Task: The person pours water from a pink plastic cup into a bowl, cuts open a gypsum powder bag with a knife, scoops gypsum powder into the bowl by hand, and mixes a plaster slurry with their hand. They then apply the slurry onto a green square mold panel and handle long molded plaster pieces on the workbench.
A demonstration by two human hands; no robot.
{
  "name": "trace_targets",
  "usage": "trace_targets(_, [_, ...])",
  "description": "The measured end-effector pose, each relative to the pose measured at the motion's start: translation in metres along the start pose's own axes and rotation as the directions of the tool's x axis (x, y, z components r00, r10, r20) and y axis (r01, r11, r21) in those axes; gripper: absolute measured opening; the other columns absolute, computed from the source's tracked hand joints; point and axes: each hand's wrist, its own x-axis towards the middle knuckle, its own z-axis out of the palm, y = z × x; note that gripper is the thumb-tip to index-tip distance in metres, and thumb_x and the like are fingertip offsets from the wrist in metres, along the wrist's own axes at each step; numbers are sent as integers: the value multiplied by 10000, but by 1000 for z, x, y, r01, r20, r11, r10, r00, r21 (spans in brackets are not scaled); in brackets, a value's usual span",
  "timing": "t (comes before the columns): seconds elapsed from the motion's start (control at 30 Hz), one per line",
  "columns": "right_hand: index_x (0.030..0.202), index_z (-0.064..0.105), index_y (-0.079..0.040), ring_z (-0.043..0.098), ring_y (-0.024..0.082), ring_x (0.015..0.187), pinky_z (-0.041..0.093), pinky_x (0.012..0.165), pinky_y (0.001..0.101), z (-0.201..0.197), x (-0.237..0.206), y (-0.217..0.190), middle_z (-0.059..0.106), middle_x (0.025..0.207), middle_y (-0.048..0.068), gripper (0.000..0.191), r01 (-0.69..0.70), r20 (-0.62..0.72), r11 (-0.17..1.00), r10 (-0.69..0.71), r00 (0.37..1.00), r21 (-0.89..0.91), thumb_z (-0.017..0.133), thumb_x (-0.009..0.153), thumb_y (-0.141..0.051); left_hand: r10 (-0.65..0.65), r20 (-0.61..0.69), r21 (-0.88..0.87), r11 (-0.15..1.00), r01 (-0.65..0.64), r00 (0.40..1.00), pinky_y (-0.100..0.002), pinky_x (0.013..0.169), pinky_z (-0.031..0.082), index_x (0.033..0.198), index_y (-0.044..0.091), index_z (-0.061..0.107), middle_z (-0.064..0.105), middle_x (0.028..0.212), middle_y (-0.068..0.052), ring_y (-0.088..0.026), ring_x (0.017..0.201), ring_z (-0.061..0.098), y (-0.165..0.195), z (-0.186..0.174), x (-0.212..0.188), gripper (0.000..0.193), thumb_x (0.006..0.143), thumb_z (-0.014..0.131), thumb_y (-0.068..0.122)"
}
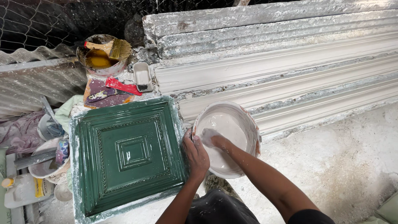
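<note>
A round white bowl (248,124) of wet white plaster sits tilted beside a square green mould (128,153) with stepped square relief. My left hand (196,155) grips the bowl's near-left rim, between bowl and mould. My right hand (213,140) is inside the bowl, fingers coated in white plaster and pressed into the mix. Whether it holds anything is hidden by the plaster.
Long white moulded cornice strips (282,74) lie stacked behind the bowl. At the back left stand a tub of yellow liquid with a brush (108,49), a red-handled scraper (122,86) and a small white tray (142,76). Buckets and bottles (25,188) crowd the left edge.
</note>
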Motion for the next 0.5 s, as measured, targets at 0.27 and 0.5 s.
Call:
trace_targets(0.27, [1347, 564, -43, 448, 390, 1349, 348, 1115, 488, -12, -12, 11, 499, 1431, 256, 553, 155, -33, 921, -178, 984, -357, 624, 860, -300, 34, 10, 12, 999, -34, 999, -530, 1068, 351, 1437, -61, 396, 490, 1339, -301, -419, 1230, 497, -2, 0, 0, 542, 1095, 323, 353])
trace_targets(0.5, [1511, 402, -50, 376, 295, 1401, 270, 1157, 463, -42, -37, 9, 390, 1578, 170, 788, 111, 139, 890, -54, 989, -443, 668, 879, -439, 48, -29, -13, 999, -48, 998, -524, 1077, 356, 1431, -72, 407, 492, 1340, -301, -428, 1233, 498, -3, 1, -1, 537, 1098, 342, 345])
